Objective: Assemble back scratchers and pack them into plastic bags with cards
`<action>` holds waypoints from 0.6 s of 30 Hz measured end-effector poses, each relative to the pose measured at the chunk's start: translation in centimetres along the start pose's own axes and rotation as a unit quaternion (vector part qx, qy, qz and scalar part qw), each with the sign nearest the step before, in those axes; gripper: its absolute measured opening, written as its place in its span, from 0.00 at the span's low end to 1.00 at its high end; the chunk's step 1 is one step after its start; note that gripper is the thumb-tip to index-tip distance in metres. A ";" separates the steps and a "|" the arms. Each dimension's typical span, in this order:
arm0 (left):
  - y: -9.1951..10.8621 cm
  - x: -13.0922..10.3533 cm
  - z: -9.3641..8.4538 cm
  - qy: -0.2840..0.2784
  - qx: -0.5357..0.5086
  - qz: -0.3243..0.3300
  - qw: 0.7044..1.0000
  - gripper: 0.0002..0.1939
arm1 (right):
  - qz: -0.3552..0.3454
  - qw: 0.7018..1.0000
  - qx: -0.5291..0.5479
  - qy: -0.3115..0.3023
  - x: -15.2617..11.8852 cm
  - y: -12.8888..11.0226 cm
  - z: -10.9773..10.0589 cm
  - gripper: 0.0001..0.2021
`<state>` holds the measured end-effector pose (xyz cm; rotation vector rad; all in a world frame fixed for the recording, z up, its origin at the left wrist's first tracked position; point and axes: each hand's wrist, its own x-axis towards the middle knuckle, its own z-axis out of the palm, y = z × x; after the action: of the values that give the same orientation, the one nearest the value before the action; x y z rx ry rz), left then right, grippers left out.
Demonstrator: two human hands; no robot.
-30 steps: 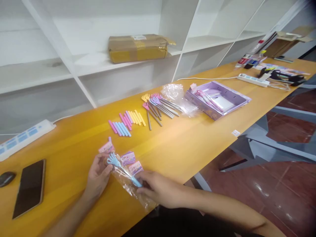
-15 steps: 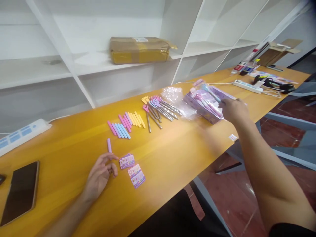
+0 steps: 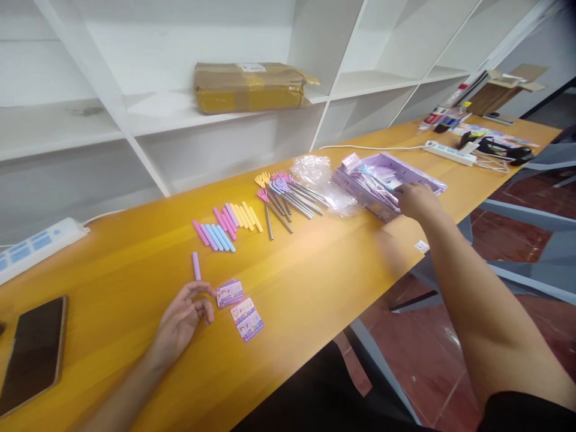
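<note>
My right hand point(image 3: 417, 201) is over the front side of a purple box point(image 3: 416, 168). Its fingers are closed on the handle end of a bagged back scratcher with a light-blue claw point(image 3: 366, 173), lying low in the box among other bagged ones. My left hand point(image 3: 185, 312) lies on the table, fingers loosely bent and apart, holding nothing. Its fingertips are beside a small stack of printed cards point(image 3: 229, 293), with another card point(image 3: 247, 320) just right. A single purple tube point(image 3: 196, 266) lies behind that hand.
Pink, blue, purple and yellow tubes point(image 3: 220, 231) lie in rows, near metal-rod back scratchers point(image 3: 288, 195) with coloured claws. Clear plastic bags point(image 3: 312, 171) touch the box's left side. A phone point(image 3: 33, 354) and power strip point(image 3: 40, 246) are at left; bottles point(image 3: 443, 117) stand far right.
My right hand has lowered the bagged blue-clawed back scratcher into the purple box and moved slightly left. My left hand has stayed beside the cards.
</note>
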<state>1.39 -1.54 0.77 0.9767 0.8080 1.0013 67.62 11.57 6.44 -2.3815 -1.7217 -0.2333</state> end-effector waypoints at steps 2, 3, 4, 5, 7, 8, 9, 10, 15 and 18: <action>-0.1 0.0 -0.1 -0.001 0.001 -0.002 1.000 0.16 | 0.008 1.000 -0.010 -0.027 0.4 -0.3 -0.3 0.14; -0.1 0.0 -0.2 -0.001 0.001 -0.004 1.000 0.16 | 0.011 0.999 -0.015 -0.043 0.5 -0.5 -0.4 0.15; -0.1 0.0 -0.2 -0.002 0.000 -0.006 1.000 0.16 | 0.013 0.998 -0.016 -0.052 0.6 -0.7 -0.5 0.16; -0.1 0.0 -0.2 -0.004 -0.001 -0.007 1.000 0.17 | 0.014 0.998 -0.015 -0.059 0.6 -0.9 -0.6 0.17; -0.1 0.0 -0.2 -0.006 -0.002 -0.009 1.000 0.17 | 0.016 0.998 -0.010 -0.067 0.6 -1.4 -0.7 0.17; 0.0 0.0 -0.2 -0.006 -0.002 -0.008 1.000 0.17 | 0.019 0.997 -0.007 -0.068 0.5 -1.6 -0.7 0.17; 0.0 0.0 -0.2 -0.007 -0.003 -0.007 1.000 0.17 | 0.023 0.998 -0.003 -0.067 0.4 -1.8 -0.8 0.17; 0.1 0.0 -0.1 -0.007 -0.004 -0.006 1.000 0.17 | 0.027 0.998 0.000 -0.063 0.3 -2.0 -0.8 0.17; -0.5 0.0 -0.1 -0.009 -0.002 -0.005 1.000 0.17 | 0.055 0.998 0.018 0.019 -0.3 -3.7 -1.5 0.19; -0.5 -0.2 0.0 -0.016 0.021 0.003 1.000 0.15 | 0.032 0.995 0.049 0.086 -1.3 -7.1 -2.8 0.19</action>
<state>1.48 -1.79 0.30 1.0294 0.8023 0.9742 60.40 11.90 9.34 -2.2692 -1.5414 -0.3264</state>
